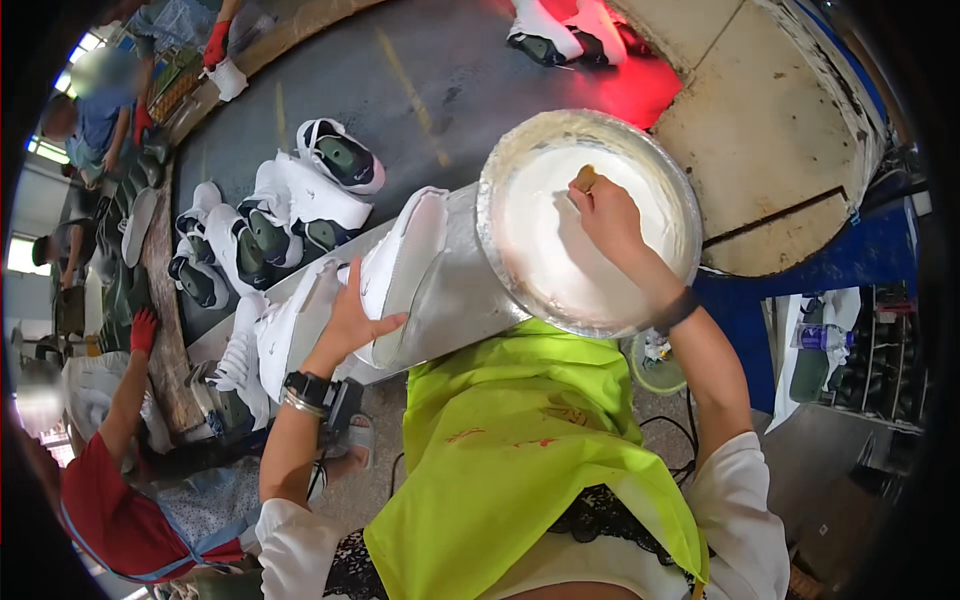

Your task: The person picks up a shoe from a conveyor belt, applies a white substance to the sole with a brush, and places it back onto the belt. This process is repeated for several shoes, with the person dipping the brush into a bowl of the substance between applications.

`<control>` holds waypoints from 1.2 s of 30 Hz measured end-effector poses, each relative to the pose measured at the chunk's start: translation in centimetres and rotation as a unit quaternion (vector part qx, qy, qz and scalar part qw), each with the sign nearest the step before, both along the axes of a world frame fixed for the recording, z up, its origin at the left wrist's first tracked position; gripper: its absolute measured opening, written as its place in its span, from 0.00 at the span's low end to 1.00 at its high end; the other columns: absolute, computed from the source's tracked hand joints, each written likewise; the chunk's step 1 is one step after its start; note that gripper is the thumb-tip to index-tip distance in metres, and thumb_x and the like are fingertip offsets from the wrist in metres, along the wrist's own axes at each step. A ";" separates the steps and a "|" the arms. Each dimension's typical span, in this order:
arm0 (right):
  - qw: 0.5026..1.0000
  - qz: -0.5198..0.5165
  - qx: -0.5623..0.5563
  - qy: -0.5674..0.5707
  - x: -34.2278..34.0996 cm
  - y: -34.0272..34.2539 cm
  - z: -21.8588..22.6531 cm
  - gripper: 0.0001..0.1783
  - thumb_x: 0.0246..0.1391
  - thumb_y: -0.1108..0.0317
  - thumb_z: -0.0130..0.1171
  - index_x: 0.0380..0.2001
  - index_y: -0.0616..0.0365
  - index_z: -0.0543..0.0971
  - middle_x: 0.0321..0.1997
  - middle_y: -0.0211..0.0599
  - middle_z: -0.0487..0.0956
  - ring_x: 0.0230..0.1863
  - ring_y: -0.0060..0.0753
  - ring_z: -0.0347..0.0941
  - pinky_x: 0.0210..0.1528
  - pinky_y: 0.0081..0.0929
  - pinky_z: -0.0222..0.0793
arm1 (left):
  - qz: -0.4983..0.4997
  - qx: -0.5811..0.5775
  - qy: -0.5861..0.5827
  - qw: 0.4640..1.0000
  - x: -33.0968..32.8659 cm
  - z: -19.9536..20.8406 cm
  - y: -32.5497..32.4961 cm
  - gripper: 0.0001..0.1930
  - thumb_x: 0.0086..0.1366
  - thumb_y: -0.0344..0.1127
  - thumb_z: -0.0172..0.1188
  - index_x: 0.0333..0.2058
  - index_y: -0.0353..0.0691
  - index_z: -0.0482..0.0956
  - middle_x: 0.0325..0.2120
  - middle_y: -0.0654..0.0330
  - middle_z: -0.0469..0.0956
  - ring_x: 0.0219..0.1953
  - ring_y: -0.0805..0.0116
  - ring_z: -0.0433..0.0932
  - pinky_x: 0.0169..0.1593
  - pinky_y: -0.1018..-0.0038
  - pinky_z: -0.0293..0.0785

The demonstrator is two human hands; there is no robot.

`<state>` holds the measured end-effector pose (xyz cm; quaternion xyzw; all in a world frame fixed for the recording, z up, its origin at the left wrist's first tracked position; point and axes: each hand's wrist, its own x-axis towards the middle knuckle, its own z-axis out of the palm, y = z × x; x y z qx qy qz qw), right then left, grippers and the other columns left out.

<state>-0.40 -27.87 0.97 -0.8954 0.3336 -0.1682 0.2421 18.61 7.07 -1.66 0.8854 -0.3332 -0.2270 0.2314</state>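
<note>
My right hand point(612, 218) is closed around a small brown-ended tool point(586, 178), held over the white liquid point(540, 205) in a round metal basin point(487, 215). Most of the tool is hidden by my fingers, so its kind does not show. My left hand point(348, 325) straddles a white shoe point(412, 250), its index finger along the left side and the thumb stretched across the sole side. The remaining fingers are partly hidden. Left of that hand another white shoe point(290, 335) lies on its side on a metal sheet point(470, 290).
Several white shoes with dark green insides point(265, 225) stand on the dark conveyor belt point(440, 90). A pair of shoes point(565, 35) sits under red light at the far end. At left, a co-worker's red-gloved hand point(143, 330) reaches toward the bench. A small tub point(655, 370) stands below the basin.
</note>
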 end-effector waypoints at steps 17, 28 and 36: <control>0.971 0.076 0.135 -0.182 -5.1 3.6 4.7 0.12 0.58 0.67 0.56 0.37 0.65 0.80 0.29 0.48 0.81 0.31 0.39 0.80 0.35 0.31 0.72 | -0.274 0.150 -0.533 0.786 -5.0 9.0 2.3 0.45 0.45 0.30 0.65 0.65 0.59 0.59 0.58 0.32 0.57 0.62 0.39 0.56 0.58 0.42 0.54; 0.939 0.006 0.224 -0.261 -4.2 0.4 2.0 0.16 0.59 0.63 0.57 0.39 0.67 0.79 0.26 0.41 0.80 0.26 0.28 0.77 0.31 0.25 0.72 | 0.184 -0.276 0.411 0.849 -10.4 8.6 5.2 0.41 0.54 0.23 0.62 0.66 0.36 0.55 0.55 0.56 0.71 0.54 0.69 0.71 0.58 0.73 0.65; 0.907 0.036 0.277 -0.316 0.2 6.2 5.5 0.12 0.60 0.67 0.55 0.39 0.66 0.79 0.30 0.38 0.81 0.29 0.25 0.77 0.34 0.22 0.73 | 0.159 -0.403 0.467 0.771 -13.1 3.2 1.6 0.41 0.59 0.27 0.60 0.68 0.39 0.49 0.58 0.57 0.67 0.57 0.68 0.68 0.59 0.71 0.64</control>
